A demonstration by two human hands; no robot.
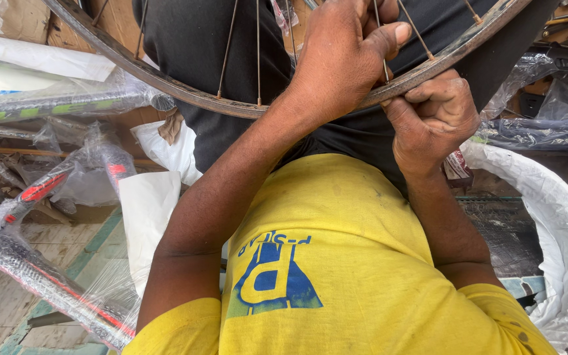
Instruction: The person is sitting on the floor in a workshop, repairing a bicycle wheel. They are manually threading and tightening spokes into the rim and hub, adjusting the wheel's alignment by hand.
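The left hand (346,62) closes over the rusty wheel rim (185,92) at the top of the frame, fingers between the thin spokes (258,59). The right hand (435,118) pinches the rim edge just beside it. The rim looks stiff and light, the spokes bendable; the rim itself seems the safer hold. Plastic-wrapped bicycle frames (47,276) lie at lower left.

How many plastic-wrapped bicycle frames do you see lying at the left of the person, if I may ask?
2: a green-marked frame at upper left and a red-and-black frame at lower left. Others may be hidden.
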